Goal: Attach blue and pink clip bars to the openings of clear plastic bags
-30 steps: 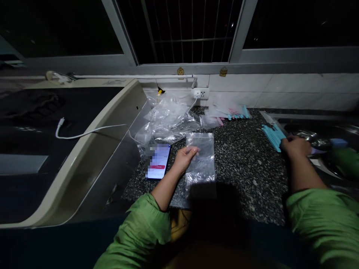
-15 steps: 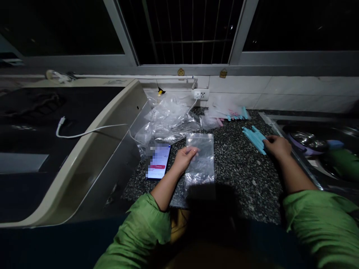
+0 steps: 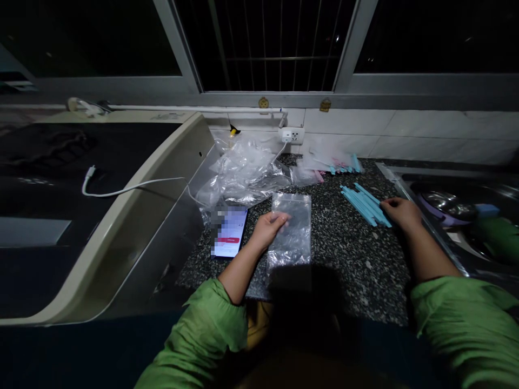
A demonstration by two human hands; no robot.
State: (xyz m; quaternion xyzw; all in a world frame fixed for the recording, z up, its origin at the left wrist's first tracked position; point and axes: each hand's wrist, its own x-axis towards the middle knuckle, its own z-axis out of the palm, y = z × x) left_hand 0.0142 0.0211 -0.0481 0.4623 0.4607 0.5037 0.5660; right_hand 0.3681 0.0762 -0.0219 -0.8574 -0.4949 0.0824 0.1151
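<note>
My left hand (image 3: 271,229) is closed, thumb and fingers pinching the left side of a clear zip bag (image 3: 298,232), which lies flat on the dark speckled counter. No contents show inside the bag. Several thin light-blue plastic strips (image 3: 363,204) lie fanned out on the counter to its right. At their right edge is my right hand (image 3: 403,212), fingers curled and the fingertips pressed together against the strips. Whether a strip is between them is hidden.
A lit phone (image 3: 230,232) lies left of the bag. Behind it is a heap of clear plastic bags (image 3: 245,167). More blue and pink strips (image 3: 344,163) lie by the wall. A sink (image 3: 430,175) holds a metal bowl at right; a beige-edged appliance (image 3: 162,156) stands at left.
The blue strips, bunched together at my right fingers before, have spread apart and shifted slightly left on the counter. My left hand keeps its place on the bag.
</note>
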